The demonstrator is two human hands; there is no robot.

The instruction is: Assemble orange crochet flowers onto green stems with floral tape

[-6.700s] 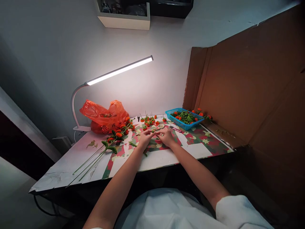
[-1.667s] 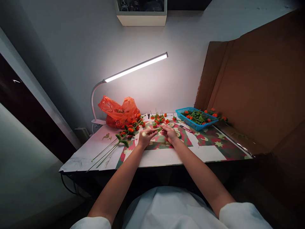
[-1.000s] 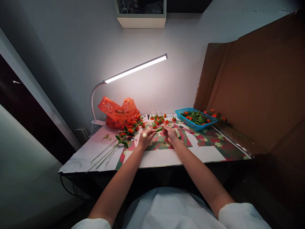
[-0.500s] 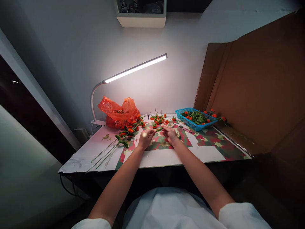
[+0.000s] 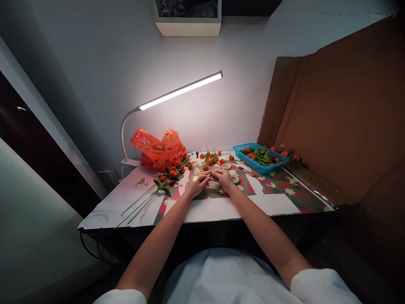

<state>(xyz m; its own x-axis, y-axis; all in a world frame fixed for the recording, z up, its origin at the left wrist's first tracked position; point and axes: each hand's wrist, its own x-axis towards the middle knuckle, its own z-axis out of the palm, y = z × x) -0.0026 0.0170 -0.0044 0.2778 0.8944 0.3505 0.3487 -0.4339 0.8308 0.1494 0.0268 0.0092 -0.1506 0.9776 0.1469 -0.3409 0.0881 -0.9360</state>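
My right hand (image 5: 222, 178) is closed, its fingertips pinching a thin pale stick (image 5: 202, 172) that points left above my other hand. Close beside it, my left hand (image 5: 198, 185) is closed too, fingers curled together. A small bit of green shows between the two hands; what the left fingers hold is too small to make out. Right of my right hand lies a roll of green tape (image 5: 235, 179), with a paler tape roll (image 5: 226, 166) behind it. Several orange flower heads (image 5: 207, 159) with green bases stand just beyond my hands.
Long-stemmed orange flowers (image 5: 152, 195) lie left, before a red plastic bag (image 5: 158, 154). A blue basket (image 5: 262, 168) of flowers and greenery sits right, near a pink-handled tool (image 5: 246, 171). A lamp (image 5: 180, 91) arches overhead; cardboard (image 5: 335, 109) stands at the right.
The green strip that stretched between my hands is now mostly hidden. The pale stick now shows above my left hand, which has turned and lowered slightly. My hands have come closer together.
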